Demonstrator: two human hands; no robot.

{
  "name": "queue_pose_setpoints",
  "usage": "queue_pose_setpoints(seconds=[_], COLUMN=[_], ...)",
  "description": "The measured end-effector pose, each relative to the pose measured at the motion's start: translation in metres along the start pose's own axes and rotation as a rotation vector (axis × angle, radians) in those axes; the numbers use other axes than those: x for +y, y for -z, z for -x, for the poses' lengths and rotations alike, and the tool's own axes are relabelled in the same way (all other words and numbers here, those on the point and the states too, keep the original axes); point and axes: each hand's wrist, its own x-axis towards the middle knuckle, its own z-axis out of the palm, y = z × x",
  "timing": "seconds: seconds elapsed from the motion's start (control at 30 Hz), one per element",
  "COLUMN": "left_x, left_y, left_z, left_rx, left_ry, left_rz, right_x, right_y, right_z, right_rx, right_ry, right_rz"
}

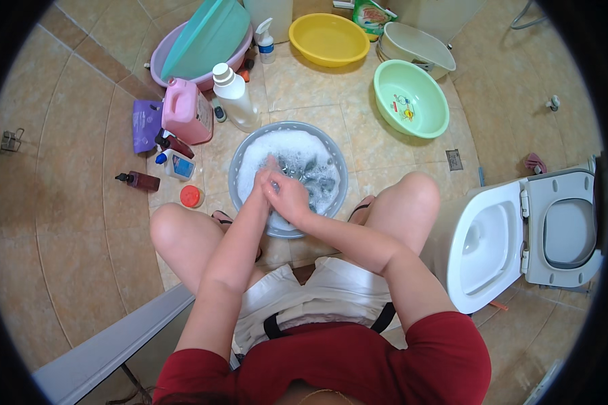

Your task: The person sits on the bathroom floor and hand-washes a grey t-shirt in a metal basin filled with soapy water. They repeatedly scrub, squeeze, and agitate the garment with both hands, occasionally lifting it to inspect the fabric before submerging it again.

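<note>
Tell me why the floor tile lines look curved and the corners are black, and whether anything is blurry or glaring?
Head view: a fisheye lens bends the floor tiles toward the rim and leaves black corners; light is soft and even, with faint shadows under the grey basin; both hands are fairly sharp; the suds look bright white, with little detail.

Beige tiled floor (67,223) w/ floor drain (454,160), white toilet (500,246) at right, lid up, even light.

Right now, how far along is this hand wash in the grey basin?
Done: the grey basin holds suds and dark cloth, so soaking and soaping are under way. In hand: the left hand and right hand press together over the cloth, scrubbing. Left: the green basin and yellow basin show no laundry.
</note>
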Motion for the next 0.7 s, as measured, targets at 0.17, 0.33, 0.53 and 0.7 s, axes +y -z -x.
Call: queue_pose_setpoints(seconds=[0.17,0.33,0.53,0.7], left_x=[0.032,0.024,0.031,0.039], left_y=[-0.057,-0.047,-0.036,-0.060], left_z=[0.084,0.068,0.060,0.086], left_rx=[0.018,0.012,-0.052,0.069], left_ry=[-0.036,-0.116,-0.147,-0.173], left_rz=[0.002,-0.023,0.029,-0.103], right_x=[0.022,0.004,-0.004,0.013], right_y=[0.007,0.015,0.016,0.022], right_z=[-0.027,-0.018,-0.011,-0.033], right_rx=[0.180,0.193,0.158,0.169], right_ry=[-0.141,-0.095,0.040,-0.122], right_rz=[0.001,-0.134,-0.082,-0.040])
